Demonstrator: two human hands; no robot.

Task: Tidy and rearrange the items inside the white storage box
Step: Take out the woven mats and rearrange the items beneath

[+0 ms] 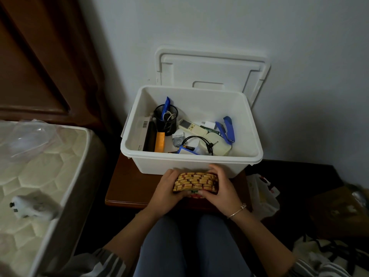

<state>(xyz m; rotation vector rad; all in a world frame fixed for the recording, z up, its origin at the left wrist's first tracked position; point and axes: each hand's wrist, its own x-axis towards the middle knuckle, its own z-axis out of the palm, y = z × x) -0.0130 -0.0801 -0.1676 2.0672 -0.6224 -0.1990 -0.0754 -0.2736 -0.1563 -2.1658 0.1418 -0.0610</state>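
Note:
The white storage box (187,162) stands open on a small wooden table (129,184). Inside it are a black mesh cup (166,120) with a blue pen and a white cable, a white remote (192,127), a blue tool (227,128), an orange block (160,142), a black cable (199,141) and a flat white carton (139,134). In front of the box, over the table, a yellow woven pouch (195,181) is held between my left hand (165,190) and my right hand (221,188).
The box's white lid (211,66) leans on the wall behind it. A mattress (36,176) with a small white toy (30,206) is at the left. Bags and clutter (319,216) lie on the floor at the right. My knees are just below the table.

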